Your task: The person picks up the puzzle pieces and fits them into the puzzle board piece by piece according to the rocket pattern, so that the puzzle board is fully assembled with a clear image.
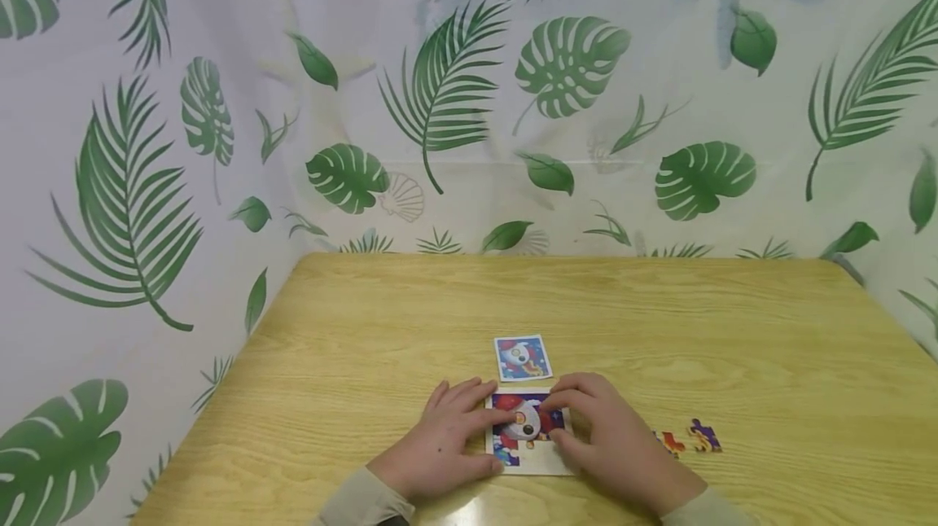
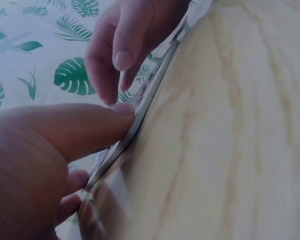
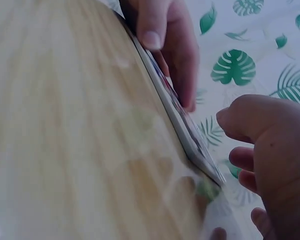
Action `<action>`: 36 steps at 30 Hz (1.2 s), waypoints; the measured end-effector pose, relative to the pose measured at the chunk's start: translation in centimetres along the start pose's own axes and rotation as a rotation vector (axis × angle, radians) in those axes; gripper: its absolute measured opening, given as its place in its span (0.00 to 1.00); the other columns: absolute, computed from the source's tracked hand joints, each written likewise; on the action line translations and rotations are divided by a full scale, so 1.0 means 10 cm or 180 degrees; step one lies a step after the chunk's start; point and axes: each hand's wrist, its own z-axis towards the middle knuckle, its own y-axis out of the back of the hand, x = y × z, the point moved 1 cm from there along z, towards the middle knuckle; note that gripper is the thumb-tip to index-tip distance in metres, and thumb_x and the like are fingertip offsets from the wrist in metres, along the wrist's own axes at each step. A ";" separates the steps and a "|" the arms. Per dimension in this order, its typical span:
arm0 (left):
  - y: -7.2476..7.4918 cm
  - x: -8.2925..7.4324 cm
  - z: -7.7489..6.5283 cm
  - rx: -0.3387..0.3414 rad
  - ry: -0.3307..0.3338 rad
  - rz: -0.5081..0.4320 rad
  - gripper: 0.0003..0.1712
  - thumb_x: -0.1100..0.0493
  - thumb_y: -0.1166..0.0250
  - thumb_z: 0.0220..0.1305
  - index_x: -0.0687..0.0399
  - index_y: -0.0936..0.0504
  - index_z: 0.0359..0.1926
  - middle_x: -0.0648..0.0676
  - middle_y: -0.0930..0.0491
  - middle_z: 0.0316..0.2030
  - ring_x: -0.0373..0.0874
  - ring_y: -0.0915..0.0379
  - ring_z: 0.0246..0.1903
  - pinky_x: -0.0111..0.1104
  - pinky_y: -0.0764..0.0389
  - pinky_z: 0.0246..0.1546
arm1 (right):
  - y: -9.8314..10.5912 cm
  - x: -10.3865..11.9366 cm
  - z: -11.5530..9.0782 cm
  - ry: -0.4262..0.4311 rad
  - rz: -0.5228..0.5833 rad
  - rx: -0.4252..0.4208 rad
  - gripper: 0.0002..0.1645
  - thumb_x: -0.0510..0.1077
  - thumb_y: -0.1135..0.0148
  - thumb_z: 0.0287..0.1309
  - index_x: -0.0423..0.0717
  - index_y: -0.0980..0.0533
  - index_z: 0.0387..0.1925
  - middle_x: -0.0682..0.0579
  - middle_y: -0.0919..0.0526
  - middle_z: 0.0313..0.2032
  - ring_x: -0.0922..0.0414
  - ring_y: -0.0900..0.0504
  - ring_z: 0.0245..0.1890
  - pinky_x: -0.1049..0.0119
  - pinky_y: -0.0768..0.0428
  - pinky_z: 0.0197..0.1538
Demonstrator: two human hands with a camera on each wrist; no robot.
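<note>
A jigsaw puzzle board [image 1: 538,462] with a white border lies in front of me, partly filled with pieces of a white, red and purple picture. My left hand [image 1: 450,438] rests along its left side, index finger extended over the picture and thumb at the lower left edge. The thumb touches the board's edge in the left wrist view. Over the board's right side is my right hand [image 1: 611,440], its fingers bent and thumb apart from them. No piece shows between them. Bare white backing shows at the board's lower right, beside the right thumb.
A small reference picture card [image 1: 523,358] lies just beyond the board. Right of my right hand is a loose purple puzzle piece [image 1: 705,436], and an orange-red piece [image 1: 671,444] sits partly behind that hand. A leaf-patterned curtain [image 1: 469,103] hangs behind the wooden table [image 1: 352,330].
</note>
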 end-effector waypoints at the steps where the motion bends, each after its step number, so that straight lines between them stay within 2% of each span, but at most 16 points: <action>1: 0.00 0.00 0.00 -0.0007 0.0000 0.0000 0.33 0.36 0.37 0.66 0.26 0.29 0.71 0.47 0.48 0.78 0.50 0.59 0.78 0.56 0.66 0.74 | 0.03 -0.03 -0.01 -0.0027 -0.0021 -0.0027 0.17 0.47 0.25 0.55 0.65 0.17 0.46 0.62 0.25 0.56 0.57 0.29 0.61 0.47 0.27 0.64; 6: 0.00 0.00 0.00 -0.0077 -0.0044 0.0036 0.33 0.38 0.35 0.65 0.27 0.28 0.70 0.47 0.47 0.78 0.51 0.58 0.77 0.56 0.65 0.74 | 0.18 -0.17 -0.09 -0.0034 -0.0097 -0.0194 0.20 0.44 0.25 0.53 0.60 0.17 0.49 0.54 0.23 0.57 0.51 0.28 0.62 0.44 0.28 0.63; 10: 0.00 0.00 0.00 -0.0063 -0.0059 0.0040 0.33 0.38 0.35 0.65 0.27 0.28 0.71 0.47 0.48 0.78 0.50 0.58 0.78 0.56 0.66 0.74 | 0.30 -0.29 -0.19 -0.0018 -0.0176 -0.0373 0.22 0.43 0.24 0.52 0.59 0.18 0.51 0.52 0.23 0.57 0.51 0.29 0.61 0.46 0.28 0.61; 16: -0.01 0.01 0.00 -0.0049 -0.0075 0.0027 0.33 0.40 0.34 0.65 0.28 0.28 0.71 0.48 0.48 0.78 0.50 0.58 0.78 0.57 0.66 0.73 | 0.49 -0.50 -0.38 -0.0051 -0.0235 -0.0428 0.20 0.47 0.24 0.55 0.60 0.17 0.50 0.53 0.23 0.57 0.52 0.29 0.60 0.70 0.34 0.59; 20: -0.01 0.01 0.00 -0.0054 -0.0053 0.0019 0.33 0.39 0.34 0.65 0.27 0.28 0.71 0.47 0.48 0.78 0.50 0.59 0.78 0.57 0.66 0.73 | 0.64 -0.63 -0.48 -0.0064 -0.0221 -0.0337 0.21 0.50 0.23 0.54 0.61 0.18 0.51 0.52 0.24 0.58 0.49 0.30 0.61 0.74 0.36 0.56; 24: 0.00 0.01 0.00 -0.0053 -0.0044 0.0025 0.32 0.39 0.35 0.66 0.26 0.28 0.70 0.47 0.48 0.78 0.50 0.59 0.78 0.57 0.66 0.73 | 0.75 -0.77 -0.57 -0.0064 -0.0245 -0.0219 0.25 0.53 0.21 0.51 0.60 0.18 0.52 0.52 0.23 0.58 0.47 0.31 0.61 0.66 0.35 0.56; 28: 0.00 0.00 0.00 -0.0042 -0.0029 0.0022 0.32 0.39 0.35 0.65 0.26 0.28 0.70 0.47 0.49 0.78 0.50 0.59 0.78 0.56 0.66 0.74 | 0.80 -0.89 -0.63 -0.0071 -0.0208 -0.0033 0.26 0.54 0.21 0.50 0.61 0.18 0.52 0.49 0.25 0.60 0.43 0.35 0.63 0.48 0.33 0.57; 31: 0.01 0.00 0.00 -0.0040 -0.0025 0.0024 0.32 0.39 0.35 0.65 0.26 0.28 0.70 0.46 0.49 0.78 0.50 0.59 0.78 0.56 0.66 0.74 | 0.81 -0.93 -0.63 0.0006 -0.0083 0.0033 0.24 0.52 0.20 0.49 0.62 0.17 0.49 0.45 0.25 0.60 0.36 0.36 0.64 0.33 0.35 0.53; 36: 0.01 0.02 0.00 -0.0040 -0.0062 0.0020 0.33 0.40 0.34 0.65 0.26 0.28 0.71 0.47 0.47 0.78 0.50 0.58 0.77 0.58 0.65 0.73 | 0.80 -0.96 -0.62 0.0040 -0.0062 0.0019 0.19 0.50 0.20 0.49 0.66 0.17 0.44 0.44 0.24 0.59 0.33 0.34 0.63 0.32 0.34 0.51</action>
